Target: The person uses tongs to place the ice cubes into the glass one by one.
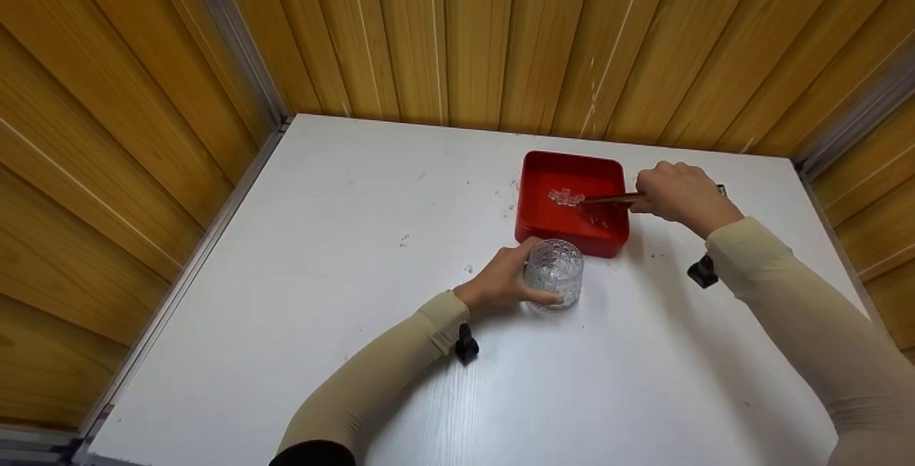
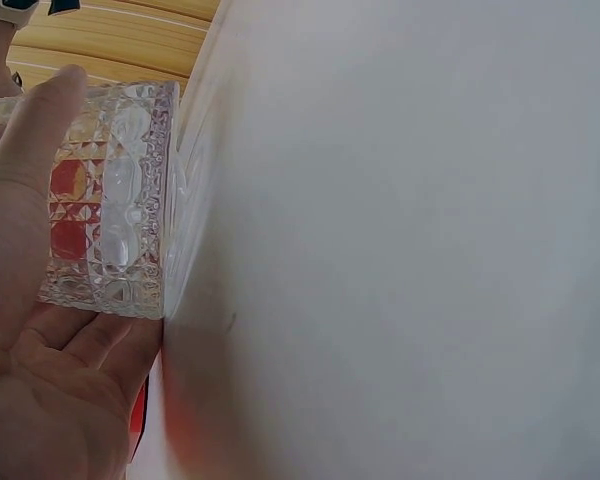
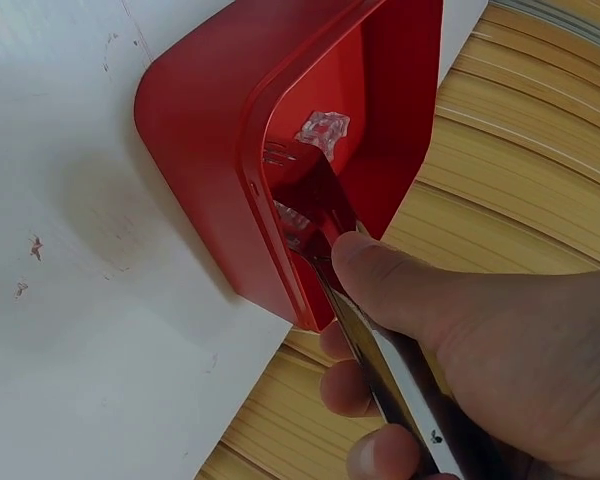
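In the head view a clear, patterned drinking glass [image 1: 556,273] stands upright on the white table. My left hand [image 1: 499,281] holds it from the left, with thumb and fingers round opposite sides; the left wrist view shows the cut-glass wall [image 2: 120,200] close up. My right hand [image 1: 679,196] grips metal tongs [image 1: 616,199] whose tips reach inside a square red box [image 1: 572,236]. Clear ice-like pieces [image 1: 566,198] lie in this box. In the right wrist view one clear piece [image 3: 323,132] sits beyond the tong tips. Whether the tips pinch another piece cannot be made out.
The white table [image 1: 357,237] carries small dark marks. Yellow wood-look panels [image 1: 472,37] rise behind it and at both sides, with metal rails [image 1: 236,30] at the corners. The glass stands close to the box's front wall.
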Demonstrator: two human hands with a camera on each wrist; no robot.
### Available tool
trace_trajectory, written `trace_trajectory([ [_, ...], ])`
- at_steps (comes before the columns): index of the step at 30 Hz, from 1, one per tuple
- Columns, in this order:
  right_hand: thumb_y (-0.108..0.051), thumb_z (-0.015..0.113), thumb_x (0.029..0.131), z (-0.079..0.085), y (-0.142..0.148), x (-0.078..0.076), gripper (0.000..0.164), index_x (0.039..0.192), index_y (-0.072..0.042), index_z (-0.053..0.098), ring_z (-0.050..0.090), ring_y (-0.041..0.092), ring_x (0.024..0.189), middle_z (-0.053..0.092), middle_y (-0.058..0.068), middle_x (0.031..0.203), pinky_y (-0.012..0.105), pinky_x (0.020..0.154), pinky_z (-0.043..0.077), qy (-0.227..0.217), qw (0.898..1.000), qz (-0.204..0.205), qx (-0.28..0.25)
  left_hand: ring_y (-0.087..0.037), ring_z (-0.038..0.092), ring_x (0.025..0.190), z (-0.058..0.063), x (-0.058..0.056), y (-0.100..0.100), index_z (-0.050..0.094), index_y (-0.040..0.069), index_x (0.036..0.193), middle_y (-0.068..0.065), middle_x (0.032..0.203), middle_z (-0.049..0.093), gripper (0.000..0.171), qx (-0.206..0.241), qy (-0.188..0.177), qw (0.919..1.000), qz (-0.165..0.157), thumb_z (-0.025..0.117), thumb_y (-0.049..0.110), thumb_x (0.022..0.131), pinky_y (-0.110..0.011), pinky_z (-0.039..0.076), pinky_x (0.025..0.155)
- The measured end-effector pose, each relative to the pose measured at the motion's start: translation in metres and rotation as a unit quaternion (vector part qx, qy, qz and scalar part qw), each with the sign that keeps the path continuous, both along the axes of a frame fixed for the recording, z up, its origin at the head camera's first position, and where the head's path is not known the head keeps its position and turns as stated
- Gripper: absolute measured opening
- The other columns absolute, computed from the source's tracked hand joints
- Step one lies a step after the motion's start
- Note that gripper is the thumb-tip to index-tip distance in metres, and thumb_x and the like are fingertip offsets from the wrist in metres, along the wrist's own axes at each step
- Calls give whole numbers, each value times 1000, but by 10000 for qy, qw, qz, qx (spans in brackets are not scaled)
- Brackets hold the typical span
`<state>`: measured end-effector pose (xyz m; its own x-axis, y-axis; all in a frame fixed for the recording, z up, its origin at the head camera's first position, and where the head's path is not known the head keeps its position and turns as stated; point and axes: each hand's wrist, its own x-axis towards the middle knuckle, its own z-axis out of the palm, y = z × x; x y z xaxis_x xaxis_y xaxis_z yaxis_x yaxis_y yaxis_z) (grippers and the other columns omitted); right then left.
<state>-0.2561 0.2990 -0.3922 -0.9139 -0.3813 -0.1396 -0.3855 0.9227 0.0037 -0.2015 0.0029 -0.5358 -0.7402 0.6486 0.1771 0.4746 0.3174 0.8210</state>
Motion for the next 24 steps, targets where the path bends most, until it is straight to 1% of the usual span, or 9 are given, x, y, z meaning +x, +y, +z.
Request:
trace_trajectory([
  [4, -16, 83, 87, -1, 1, 1, 17, 93, -2, 76, 53, 23, 63, 64, 5, 69, 36, 53, 49, 95, 9999, 47, 38, -9, 63, 108, 1, 0, 0, 48, 16, 141, -4, 122, 70, 83, -23, -70, 10000, 39, 94, 37, 75, -20, 48, 94],
  [9, -14, 83, 87, -2, 2, 1, 16, 93, -1, 76, 52, 23, 62, 63, 5, 69, 36, 53, 50, 185, 9998, 92, 22, -7, 62, 108, 1, 1, 0, 47, 17, 142, -3, 124, 69, 83, -29, -138, 9999, 28, 93, 38, 76, -20, 48, 95],
  [12, -15, 82, 88, -1, 1, 1, 15, 93, -1, 76, 52, 23, 62, 63, 5, 69, 35, 52, 49, 167, 9998, 69, 3, -7, 62, 108, 1, 1, 0, 47, 18, 142, -3, 124, 69, 83, -24, -123, 9999, 23, 93, 38, 76, -20, 49, 95],
  [18, -16, 81, 89, 0, 0, 1, 15, 94, -2, 76, 51, 23, 63, 63, 5, 71, 35, 52, 45, 77, 10000, -9, 40, -7, 63, 106, -1, 0, 1, 50, 15, 137, -2, 121, 70, 79, -43, 12, 10000, 41, 93, 38, 75, -19, 49, 93],
  [24, -16, 81, 90, 0, 1, 2, 16, 96, -1, 77, 51, 23, 63, 64, 5, 71, 34, 53, 46, 20, 10000, -23, -20, -7, 64, 108, 0, 1, 0, 50, 15, 138, -2, 122, 70, 79, -23, -8, 10000, 32, 94, 36, 75, -19, 49, 93],
])
